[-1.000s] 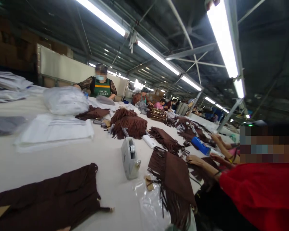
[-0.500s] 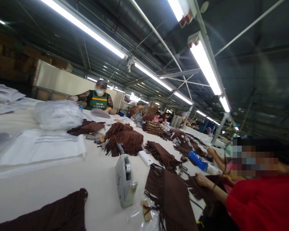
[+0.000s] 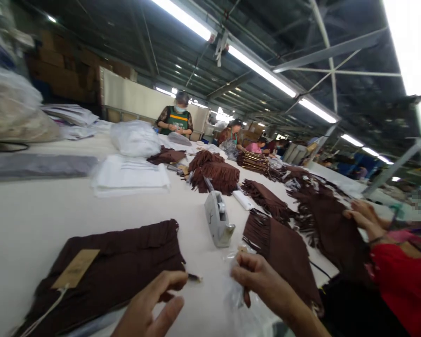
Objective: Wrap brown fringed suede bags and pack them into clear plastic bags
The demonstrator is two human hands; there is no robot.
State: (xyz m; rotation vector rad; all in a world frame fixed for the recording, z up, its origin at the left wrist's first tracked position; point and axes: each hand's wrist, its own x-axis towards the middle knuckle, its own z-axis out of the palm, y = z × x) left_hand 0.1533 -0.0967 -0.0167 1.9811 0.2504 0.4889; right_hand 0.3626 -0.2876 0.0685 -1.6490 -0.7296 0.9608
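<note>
My left hand (image 3: 152,304) is at the lower middle, thumb and fingers apart and holding nothing. It is beside a folded dark brown fabric piece (image 3: 126,255), which has a tan paper tag (image 3: 76,267) on a white string lying on it. My right hand (image 3: 266,283) is closed, fingers pinched on a clear plastic bag (image 3: 233,299) on the table; the exact grip is partly hidden. A tan tag end (image 3: 243,249) shows just above its knuckles. Beyond the hands stands a grey tape dispenser (image 3: 217,220). Fringed brown fabric (image 3: 284,255) lies right of my right hand.
White sheets (image 3: 129,175), a large plastic bag (image 3: 136,136) and fringed brown piles (image 3: 215,173) lie across the white table (image 3: 38,206). At right, a person in a red sleeve (image 3: 396,276) handles brown fabric (image 3: 337,224). Another person in a green apron (image 3: 178,119) stands across the table.
Both my hands have come into view from below, the right reaching the clear plastic. My view has turned left and down, showing more of the folded brown piece and its tag.
</note>
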